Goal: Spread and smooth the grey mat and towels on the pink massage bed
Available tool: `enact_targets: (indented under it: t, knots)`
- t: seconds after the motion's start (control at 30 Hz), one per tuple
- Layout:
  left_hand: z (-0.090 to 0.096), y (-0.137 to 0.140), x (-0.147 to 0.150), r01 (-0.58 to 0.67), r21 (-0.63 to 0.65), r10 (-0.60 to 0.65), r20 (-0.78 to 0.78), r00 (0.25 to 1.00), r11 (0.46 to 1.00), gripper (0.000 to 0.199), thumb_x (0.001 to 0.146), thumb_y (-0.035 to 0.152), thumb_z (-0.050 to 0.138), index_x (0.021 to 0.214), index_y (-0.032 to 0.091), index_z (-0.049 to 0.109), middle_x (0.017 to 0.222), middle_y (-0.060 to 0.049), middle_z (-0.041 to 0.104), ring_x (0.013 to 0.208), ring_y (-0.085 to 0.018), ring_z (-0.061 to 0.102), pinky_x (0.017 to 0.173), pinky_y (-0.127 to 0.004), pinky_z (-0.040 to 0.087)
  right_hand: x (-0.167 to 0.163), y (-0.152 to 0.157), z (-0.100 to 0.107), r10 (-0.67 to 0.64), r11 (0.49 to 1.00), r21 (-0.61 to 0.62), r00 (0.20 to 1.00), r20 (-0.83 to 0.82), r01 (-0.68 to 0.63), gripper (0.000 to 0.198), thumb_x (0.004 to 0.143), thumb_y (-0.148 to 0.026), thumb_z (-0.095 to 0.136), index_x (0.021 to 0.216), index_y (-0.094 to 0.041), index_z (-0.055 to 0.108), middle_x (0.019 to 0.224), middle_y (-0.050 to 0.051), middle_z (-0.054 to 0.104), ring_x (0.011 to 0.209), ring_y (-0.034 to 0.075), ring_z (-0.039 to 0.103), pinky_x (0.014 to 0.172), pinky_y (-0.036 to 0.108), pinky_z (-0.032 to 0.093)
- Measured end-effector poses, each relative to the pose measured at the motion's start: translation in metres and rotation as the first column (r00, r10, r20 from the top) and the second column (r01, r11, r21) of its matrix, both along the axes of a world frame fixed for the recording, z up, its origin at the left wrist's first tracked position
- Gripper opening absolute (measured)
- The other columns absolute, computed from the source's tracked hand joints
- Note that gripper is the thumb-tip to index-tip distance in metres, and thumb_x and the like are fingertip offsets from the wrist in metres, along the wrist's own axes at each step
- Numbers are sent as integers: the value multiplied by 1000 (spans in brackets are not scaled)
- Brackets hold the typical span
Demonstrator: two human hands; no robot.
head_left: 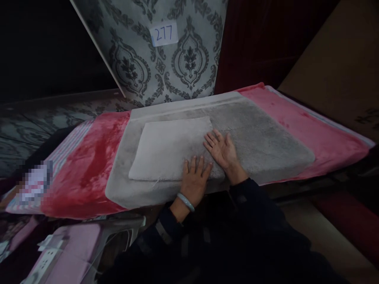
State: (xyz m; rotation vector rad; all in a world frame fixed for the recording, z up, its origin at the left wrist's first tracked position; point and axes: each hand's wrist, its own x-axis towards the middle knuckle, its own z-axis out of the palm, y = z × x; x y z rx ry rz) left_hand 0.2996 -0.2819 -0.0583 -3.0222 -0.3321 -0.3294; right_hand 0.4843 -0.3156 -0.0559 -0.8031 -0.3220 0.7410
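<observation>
A light grey folded cloth (166, 148), perhaps a towel, lies flat on a larger grey plush cloth (266, 142). My left hand (194, 177), with a pale bangle (186, 202) at its wrist, rests palm down on the folded cloth's near right part, fingers spread. At that cloth's right edge is my right hand (222, 152), turned partly on its side with its fingers stretched out and the thumb apart. Neither hand grips anything. Beneath the grey cloth spreads a red and pink plush blanket (97, 157).
Patterned wallpaper (189, 59) with a handwritten number label (164, 33) rises behind the table. A dark screen (53, 51) stands at the left, a brown panel (340, 59) at the right. Below left, a power strip (44, 262) lies on a pink stool (79, 244).
</observation>
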Motion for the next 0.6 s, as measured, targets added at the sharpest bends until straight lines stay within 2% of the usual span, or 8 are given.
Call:
enact_targets:
  t: [0.2,0.33,0.4,0.47,0.53,0.6]
  knots:
    - [-9,-5,-23,-15,-16,16,73,997,1000,61,94,26,57,153,23,43,162,-13,39,151,-36,30,120,-60,31,-4,0,0,-28,1000,-8,1000,-10,28,59,101,-63,18,125,-31,61,144,7,57,137,20,51,117,50,37]
    - [3,5,-35,22,-130,-8,110,994,991,49,97,27,51,146,20,52,156,-11,49,148,-28,37,120,-49,37,0,0,3,-30,999,-25,999,-41,29,60,99,-65,20,123,-30,62,143,8,58,136,22,53,118,52,36]
    - [18,15,-30,11,-181,11,119,993,983,43,100,26,42,140,19,57,148,-10,57,143,-23,46,119,-44,39,1,2,5,-32,999,-26,999,-24,32,62,97,-69,21,126,-31,61,144,9,57,137,23,51,117,54,36]
    - [31,23,-16,-25,-177,45,113,993,984,44,102,24,37,140,18,57,146,-10,59,140,-22,48,119,-44,38,-1,5,5,-42,999,-10,999,12,42,66,95,-72,22,130,-32,59,146,9,55,140,24,48,117,54,36]
    - [38,30,4,-56,-134,67,79,995,989,47,101,27,38,146,16,51,152,-13,53,145,-25,42,122,-50,33,-6,9,3,-75,997,9,997,24,74,68,94,-74,22,132,-32,58,148,9,54,142,24,45,117,54,36]
    - [37,33,22,-67,-101,70,22,997,993,54,100,34,41,150,14,45,159,-15,43,150,-29,34,122,-58,28,-13,14,-2,-133,991,19,991,17,133,67,94,-74,22,131,-32,59,149,8,53,142,23,45,118,53,35]
